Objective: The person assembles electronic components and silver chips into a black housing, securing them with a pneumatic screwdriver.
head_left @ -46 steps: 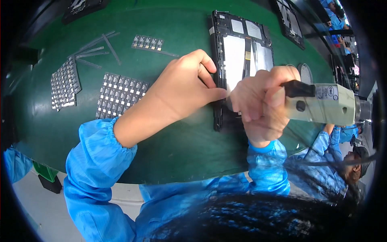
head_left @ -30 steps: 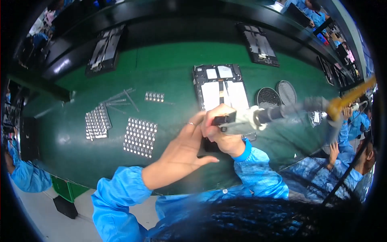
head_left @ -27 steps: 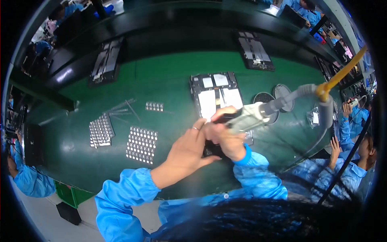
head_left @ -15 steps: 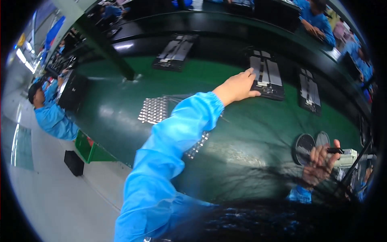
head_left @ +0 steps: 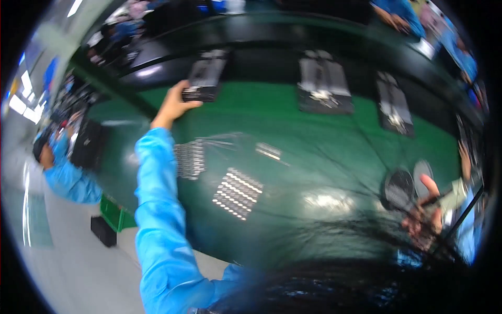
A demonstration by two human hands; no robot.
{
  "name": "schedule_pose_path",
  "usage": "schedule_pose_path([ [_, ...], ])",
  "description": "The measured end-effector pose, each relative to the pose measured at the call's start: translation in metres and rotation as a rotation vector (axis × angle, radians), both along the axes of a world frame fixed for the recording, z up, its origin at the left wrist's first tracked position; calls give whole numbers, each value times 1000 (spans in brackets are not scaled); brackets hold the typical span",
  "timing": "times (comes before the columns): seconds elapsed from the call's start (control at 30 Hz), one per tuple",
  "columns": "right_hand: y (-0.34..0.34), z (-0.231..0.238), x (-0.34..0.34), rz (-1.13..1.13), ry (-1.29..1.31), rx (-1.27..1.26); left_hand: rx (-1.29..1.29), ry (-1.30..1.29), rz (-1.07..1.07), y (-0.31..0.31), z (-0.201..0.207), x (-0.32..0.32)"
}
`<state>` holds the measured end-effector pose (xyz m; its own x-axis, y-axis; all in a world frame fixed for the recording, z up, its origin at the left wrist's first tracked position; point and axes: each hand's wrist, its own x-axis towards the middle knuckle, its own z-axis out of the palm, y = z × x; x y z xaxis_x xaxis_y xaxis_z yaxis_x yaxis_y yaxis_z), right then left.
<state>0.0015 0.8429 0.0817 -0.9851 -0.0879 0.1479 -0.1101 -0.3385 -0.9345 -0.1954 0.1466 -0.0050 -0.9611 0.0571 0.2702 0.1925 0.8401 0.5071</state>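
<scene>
Flat black device (head_left: 207,73), with grey panels on its upper face, lies at the far left of the green table (head_left: 308,149). Your left hand (head_left: 174,106) meets its near left corner, thumb along the near edge and fingers at the left side; they stand parted about the corner, and whether they grip firmly you cannot tell through the blur. Your right hand (head_left: 422,222), at the far right and partly veiled by dark hair, is beside a pale tool (head_left: 454,197); how its fingers close on this cannot be told. Along the far side, a second device (head_left: 325,78) and a third device (head_left: 393,103) lie well apart from yours. Nearer you are a sheet of small parts (head_left: 238,193), a darker stack (head_left: 189,159), thin strips (head_left: 219,141) and a short row of parts (head_left: 269,151). Near your right hand sits a round black dish (head_left: 399,188), a grey disc (head_left: 422,177) just beside it.
</scene>
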Motion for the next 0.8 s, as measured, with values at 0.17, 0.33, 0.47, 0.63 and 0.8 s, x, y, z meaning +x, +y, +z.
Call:
schedule_pose_path([
  [0.17,-10,15,-7,-373,-56,349,39,140,225,-13,12,23],
  [0.33,7,-18,-23,-541,221,-80,1436,-214,158,-47,-2,-8],
  [0.47,23,-32,-27,-591,277,-57,1589,-226,95,-26,-19,1],
  [0.63,32,-45,-28,-560,291,-79,1626,-223,67,137,40,115],
  [0.8,31,-49,-33,-546,216,51,1327,-293,166,264,37,224],
])
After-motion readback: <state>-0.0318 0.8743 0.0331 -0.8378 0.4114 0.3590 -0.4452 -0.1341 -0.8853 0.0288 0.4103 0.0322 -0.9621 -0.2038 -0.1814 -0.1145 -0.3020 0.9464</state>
